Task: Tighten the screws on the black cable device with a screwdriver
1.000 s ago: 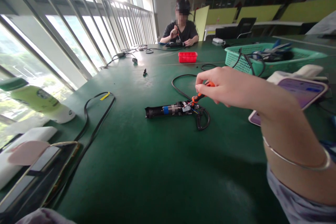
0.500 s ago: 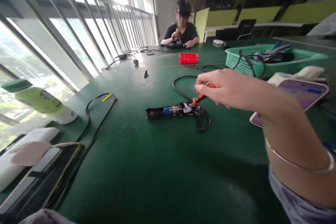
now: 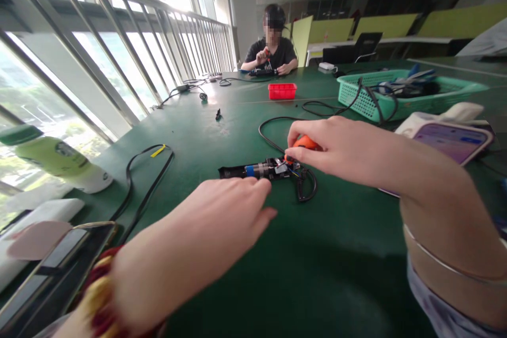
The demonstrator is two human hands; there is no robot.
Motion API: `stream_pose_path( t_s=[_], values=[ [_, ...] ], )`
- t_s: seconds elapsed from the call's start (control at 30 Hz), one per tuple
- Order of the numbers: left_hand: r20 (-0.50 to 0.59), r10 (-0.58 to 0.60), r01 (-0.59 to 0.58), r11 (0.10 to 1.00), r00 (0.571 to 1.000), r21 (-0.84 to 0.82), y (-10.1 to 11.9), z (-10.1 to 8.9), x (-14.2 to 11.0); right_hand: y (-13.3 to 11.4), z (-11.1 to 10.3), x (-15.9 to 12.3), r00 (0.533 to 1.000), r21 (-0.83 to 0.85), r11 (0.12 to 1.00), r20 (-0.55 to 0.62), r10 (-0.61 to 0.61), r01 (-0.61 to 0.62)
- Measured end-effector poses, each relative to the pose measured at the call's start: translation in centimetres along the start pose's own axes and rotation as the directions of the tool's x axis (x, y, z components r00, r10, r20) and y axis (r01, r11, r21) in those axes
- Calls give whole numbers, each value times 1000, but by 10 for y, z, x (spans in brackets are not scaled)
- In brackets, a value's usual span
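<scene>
A slim black device [image 3: 259, 169] lies opened on the green table, its inner parts, thin wires and a blue band exposed. Its black cord [image 3: 307, 198] loops below the right end. My right hand [image 3: 327, 142] grips an orange-and-black screwdriver [image 3: 307, 142] over that end. The screwdriver's tip is at the metal parts there. In front of the device is my left hand [image 3: 225, 206], back of the hand up, thumb apart from the index finger and nothing visible in it. Its other fingers are partly hidden, and I cannot tell whether they touch the device.
A red tray [image 3: 282, 91] and a green basket [image 3: 372, 111] of tools and cables stand farther back. A bottle [image 3: 59, 156], a dark phone [image 3: 51, 269] and a black strap [image 3: 132, 195] lie left; a purple-screened phone [image 3: 447, 140] is right. Another person [image 3: 271, 47] works opposite.
My left hand has come in from the lower left to the front of the device. My right hand has shifted slightly left and down, still holding the screwdriver, whose handle now stands steeper.
</scene>
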State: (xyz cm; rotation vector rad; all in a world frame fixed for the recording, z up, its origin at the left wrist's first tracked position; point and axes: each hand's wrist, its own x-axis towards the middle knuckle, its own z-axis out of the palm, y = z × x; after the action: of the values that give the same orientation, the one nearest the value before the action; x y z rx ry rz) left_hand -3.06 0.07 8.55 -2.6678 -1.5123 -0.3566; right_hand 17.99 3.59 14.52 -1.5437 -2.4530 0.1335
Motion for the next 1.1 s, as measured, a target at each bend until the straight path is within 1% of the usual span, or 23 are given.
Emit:
stream_pose_path(
  t_s=[0.03,0.07,0.1,0.13,0.17,0.2,0.23,0.3,0.37,0.43,0.5,0.63,0.67,0.73,0.83,0.9,1.0,1.1],
  values=[
    [139,33,-42,997,990,59,-1,5,19,-2,1,0,999,-4,1000,-19,29,-29],
    [183,-23,-1,991,983,132,-2,12,36,-4,1,0,998,-11,998,-42,54,-55],
    [158,-86,56,981,984,187,-4,23,51,-6,2,0,996,-18,997,-60,71,-72],
    [102,-107,85,976,989,199,-5,36,61,-7,1,0,994,-25,997,-72,77,-79],
    [56,-98,87,980,994,179,-7,50,68,-8,1,1,994,-30,997,-74,75,-77],
    [14,-60,57,987,998,149,-9,64,72,-8,1,1,995,-31,997,-73,69,-71],
    [-21,-27,29,992,999,121,-11,76,74,-8,0,2,996,-29,998,-72,58,-60],
    [-71,-14,22,993,997,114,-16,95,73,-6,0,3,994,-25,999,-106,34,-37],
    [-97,10,2,993,995,122,-19,104,71,-3,0,5,987,-35,999,-160,16,-21],
    [-127,21,-5,992,992,125,-21,106,71,-2,1,6,983,-52,999,-185,1,-11],
    [-150,18,0,993,989,115,-22,106,72,-1,2,8,983,-74,997,-183,20,-34],
    [-151,11,4,995,988,101,-22,105,73,-2,2,10,973,-99,979,-165,161,-179],
    [-150,11,5,995,989,104,-22,105,73,-2,2,10,970,-95,976,-162,179,-196],
    [-151,12,5,994,988,110,-22,105,73,-2,2,11,973,-80,982,-168,156,-172],
    [-150,15,3,993,989,115,-22,105,73,0,2,13,974,-66,994,-214,71,-87],
    [-150,14,4,993,989,118,-22,106,72,1,2,14,969,-76,995,-242,49,-69],
    [-147,12,6,993,989,122,-22,106,73,3,3,13,974,-104,990,-216,75,-99],
    [-148,12,7,992,989,127,-21,107,73,2,5,11,969,-117,976,-189,158,-182]
  ],
)
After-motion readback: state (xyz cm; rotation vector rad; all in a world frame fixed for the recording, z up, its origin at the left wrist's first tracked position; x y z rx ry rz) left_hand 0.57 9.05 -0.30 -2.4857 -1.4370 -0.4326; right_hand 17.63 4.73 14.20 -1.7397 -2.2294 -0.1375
